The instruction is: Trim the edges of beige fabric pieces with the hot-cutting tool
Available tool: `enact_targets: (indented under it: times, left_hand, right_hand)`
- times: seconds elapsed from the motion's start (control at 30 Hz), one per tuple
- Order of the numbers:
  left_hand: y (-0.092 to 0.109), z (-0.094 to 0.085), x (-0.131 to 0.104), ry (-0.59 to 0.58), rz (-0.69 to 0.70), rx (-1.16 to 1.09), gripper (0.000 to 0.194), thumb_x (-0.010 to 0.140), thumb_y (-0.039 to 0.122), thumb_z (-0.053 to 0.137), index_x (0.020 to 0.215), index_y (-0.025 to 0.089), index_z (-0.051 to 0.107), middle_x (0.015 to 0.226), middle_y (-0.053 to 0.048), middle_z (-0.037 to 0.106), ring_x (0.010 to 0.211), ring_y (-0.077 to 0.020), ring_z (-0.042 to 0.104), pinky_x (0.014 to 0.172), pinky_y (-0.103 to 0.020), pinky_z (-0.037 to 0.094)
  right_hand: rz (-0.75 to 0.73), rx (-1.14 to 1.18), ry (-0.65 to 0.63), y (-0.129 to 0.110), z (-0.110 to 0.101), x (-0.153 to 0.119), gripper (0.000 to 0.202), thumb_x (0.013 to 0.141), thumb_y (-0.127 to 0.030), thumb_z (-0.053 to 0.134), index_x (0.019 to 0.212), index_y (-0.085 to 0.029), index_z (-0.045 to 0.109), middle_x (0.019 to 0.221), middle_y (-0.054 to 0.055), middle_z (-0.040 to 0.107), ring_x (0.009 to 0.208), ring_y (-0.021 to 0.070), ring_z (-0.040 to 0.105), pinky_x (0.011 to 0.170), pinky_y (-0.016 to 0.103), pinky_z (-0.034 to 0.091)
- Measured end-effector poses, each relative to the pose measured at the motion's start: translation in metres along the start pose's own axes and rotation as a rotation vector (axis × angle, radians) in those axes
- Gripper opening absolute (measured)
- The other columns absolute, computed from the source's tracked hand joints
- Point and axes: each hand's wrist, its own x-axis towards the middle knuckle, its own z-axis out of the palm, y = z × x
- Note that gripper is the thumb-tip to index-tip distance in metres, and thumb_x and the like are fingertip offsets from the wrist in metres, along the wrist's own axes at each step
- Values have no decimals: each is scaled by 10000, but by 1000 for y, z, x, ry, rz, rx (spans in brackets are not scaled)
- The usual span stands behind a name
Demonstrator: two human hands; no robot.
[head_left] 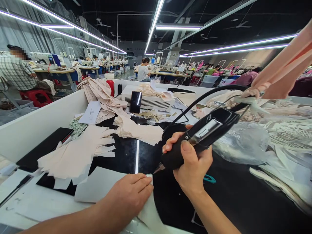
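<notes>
My right hand (pixel 192 162) is wrapped round a black handheld tool (pixel 207 130) that hangs by a cable and a knotted pink cloth (pixel 258 89). The tool's narrow tip points down and left, close to the fingertips of my left hand (pixel 133 191). That hand presses down on a pale fabric piece (pixel 152 211) at the edge of the black work surface (pixel 175 201), its fingers together. Under and left of it lies a white sheet (pixel 97 183). What is between the left fingers and the fabric is partly hidden.
Stacks of pale cut fabric (pixel 73 152) lie at the left and centre. A phone (pixel 136 101) leans against a white vented box (pixel 151 100). Plastic-wrapped material (pixel 243 143) and lace pieces lie at the right. A teal clip (pixel 209 178) sits beside my right wrist. People sit beyond the white rim.
</notes>
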Motion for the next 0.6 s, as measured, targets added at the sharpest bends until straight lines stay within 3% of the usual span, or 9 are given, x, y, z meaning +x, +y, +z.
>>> enact_targets:
  times: [0.2,0.37,0.6]
  left_hand:
    - [0,-2,2,8,10,11,321,1101,47,424,1186,88,730,1221,-68,793,1123,-139,733,1111,-228,507]
    - [1,-1,1,-99,32,19,266,1079,61,508,1246,73,715,1265,-103,778,1179,-152,722,1149,-244,501]
    - [-2,2,-1,-36,15,-58,277,1103,58,468,1233,67,713,1240,-87,789,1167,-132,729,1153,-219,503]
  right_hand:
    - [37,12,-5,3,1,-4,385,877,-370,828,1174,-284,600,797,-51,679,572,131,619,514,273,558]
    - [48,-11,-4,4,1,-8,385,870,-325,810,1181,-284,587,799,-50,682,583,133,618,511,272,553]
    - [43,-38,-12,2,2,-8,285,900,-284,773,1138,-294,618,808,-46,684,602,141,624,523,285,559]
